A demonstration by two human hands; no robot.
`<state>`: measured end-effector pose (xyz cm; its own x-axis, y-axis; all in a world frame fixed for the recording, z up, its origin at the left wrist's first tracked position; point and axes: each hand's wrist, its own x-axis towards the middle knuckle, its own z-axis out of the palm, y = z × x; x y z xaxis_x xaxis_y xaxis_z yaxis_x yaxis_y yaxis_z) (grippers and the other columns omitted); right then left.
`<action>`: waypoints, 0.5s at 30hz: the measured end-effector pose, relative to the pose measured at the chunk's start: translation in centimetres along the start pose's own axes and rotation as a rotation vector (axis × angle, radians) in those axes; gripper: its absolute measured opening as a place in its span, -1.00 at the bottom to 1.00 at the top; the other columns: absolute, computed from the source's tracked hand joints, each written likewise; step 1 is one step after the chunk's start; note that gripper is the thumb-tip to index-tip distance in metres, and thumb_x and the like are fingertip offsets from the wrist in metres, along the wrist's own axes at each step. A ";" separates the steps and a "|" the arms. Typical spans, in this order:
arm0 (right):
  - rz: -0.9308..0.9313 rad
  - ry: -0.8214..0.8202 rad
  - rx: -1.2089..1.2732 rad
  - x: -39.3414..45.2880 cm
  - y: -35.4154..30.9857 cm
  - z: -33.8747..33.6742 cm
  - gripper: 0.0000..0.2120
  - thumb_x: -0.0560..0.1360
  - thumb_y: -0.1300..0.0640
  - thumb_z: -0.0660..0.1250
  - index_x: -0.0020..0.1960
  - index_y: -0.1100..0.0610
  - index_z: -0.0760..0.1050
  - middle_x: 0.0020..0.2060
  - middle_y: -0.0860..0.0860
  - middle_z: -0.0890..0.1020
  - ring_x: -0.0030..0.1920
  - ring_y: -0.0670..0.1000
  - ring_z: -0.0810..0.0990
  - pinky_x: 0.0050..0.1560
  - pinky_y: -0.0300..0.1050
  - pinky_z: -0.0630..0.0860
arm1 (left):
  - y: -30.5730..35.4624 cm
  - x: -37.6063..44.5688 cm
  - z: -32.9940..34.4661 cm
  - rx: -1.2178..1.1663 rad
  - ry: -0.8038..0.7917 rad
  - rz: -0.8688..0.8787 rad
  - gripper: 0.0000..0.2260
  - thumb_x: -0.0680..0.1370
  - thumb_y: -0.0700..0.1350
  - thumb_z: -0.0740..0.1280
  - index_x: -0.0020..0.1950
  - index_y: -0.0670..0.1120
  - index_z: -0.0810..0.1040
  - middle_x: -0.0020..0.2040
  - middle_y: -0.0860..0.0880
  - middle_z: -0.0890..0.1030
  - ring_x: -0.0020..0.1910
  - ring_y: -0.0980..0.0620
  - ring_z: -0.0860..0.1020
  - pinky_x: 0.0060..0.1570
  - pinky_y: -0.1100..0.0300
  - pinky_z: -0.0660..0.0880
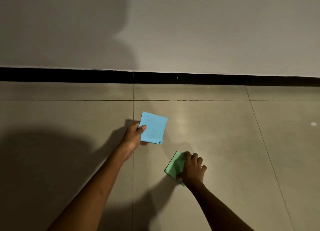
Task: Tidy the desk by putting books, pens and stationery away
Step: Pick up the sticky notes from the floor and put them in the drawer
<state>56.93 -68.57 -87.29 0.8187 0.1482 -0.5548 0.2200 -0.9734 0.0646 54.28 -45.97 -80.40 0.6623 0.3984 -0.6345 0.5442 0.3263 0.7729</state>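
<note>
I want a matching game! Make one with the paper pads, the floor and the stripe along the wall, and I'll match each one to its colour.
Things:
1. square paper pad held in the left hand
2. paper pad under the right hand
3. skirting stripe at the foot of the wall
4. tiled floor

Colours:
A. black
B. green
C. beige
D. light blue

Pairs: 1-D, 2-B, 3-A, 4-C. The left hand pinches the blue pad by its edge; the right hand grips the green one low on the floor.
</note>
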 end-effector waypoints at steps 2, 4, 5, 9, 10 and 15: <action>0.032 -0.004 -0.017 0.6 0.1 0.0 -0.20 0.25 -0.04 0.52 0.35 0.06 0.18 0.20 0.03 0.37 0.20 0.09 0.36 0.10 -0.02 0.36 | 0.3 0.5 0.5 0.008 -0.004 0.005 -0.80 0.64 -0.21 0.14 0.20 -0.16 0.50 0.10 -0.18 0.58 0.05 -0.20 0.58 0.09 -0.24 0.53; 0.049 -0.050 -0.004 1.2 0.5 0.2 -0.22 0.24 -0.07 0.53 0.32 0.08 0.23 0.20 0.03 0.40 0.22 0.09 0.38 0.13 -0.04 0.35 | 0.6 0.7 1.0 0.016 -0.010 0.008 -0.79 0.64 -0.21 0.15 0.21 -0.17 0.50 0.09 -0.18 0.58 0.04 -0.21 0.58 0.09 -0.25 0.52; 0.043 -0.079 0.021 1.3 0.7 0.3 -0.26 0.26 -0.06 0.53 0.31 0.09 0.27 0.20 0.03 0.42 0.22 0.09 0.40 0.14 -0.05 0.35 | 0.7 0.8 1.4 0.022 -0.014 0.008 -0.79 0.64 -0.22 0.15 0.22 -0.18 0.49 0.08 -0.18 0.58 0.03 -0.20 0.58 0.09 -0.24 0.52; 0.071 -0.056 0.409 1.3 1.1 -0.3 -0.80 0.41 0.16 0.38 0.02 0.14 0.48 -0.01 0.07 0.54 -0.03 0.12 0.54 -0.12 -0.09 0.46 | 1.4 0.6 2.6 0.058 -0.019 -0.005 -0.76 0.64 -0.22 0.15 0.26 -0.23 0.48 0.06 -0.18 0.57 0.00 -0.18 0.57 0.09 -0.22 0.53; 0.085 -0.033 0.540 1.2 1.3 -0.8 -0.89 0.43 0.18 0.36 -0.09 0.16 0.46 -0.11 0.08 0.56 -0.13 0.11 0.52 -0.22 -0.12 0.43 | 1.7 0.4 3.0 0.068 -0.017 -0.003 -0.76 0.64 -0.22 0.14 0.25 -0.24 0.48 0.06 -0.18 0.57 -0.01 -0.18 0.57 0.08 -0.21 0.52; 0.226 -0.027 1.470 -0.3 2.4 -6.4 -0.86 0.47 0.28 0.36 0.02 0.28 0.54 -0.15 0.13 0.63 -0.13 0.14 0.59 -0.12 -0.01 0.57 | 3.9 -1.8 4.9 0.125 0.039 0.015 -0.83 0.64 -0.23 0.12 0.11 -0.16 0.49 -0.05 -0.12 0.57 -0.14 -0.06 0.55 -0.22 0.16 0.53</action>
<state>60.66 -69.81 -81.64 0.7480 -0.0136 -0.6636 -0.6402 -0.2783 -0.7160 57.72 -49.63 -76.23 0.6516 0.4360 -0.6207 0.5959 0.2121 0.7745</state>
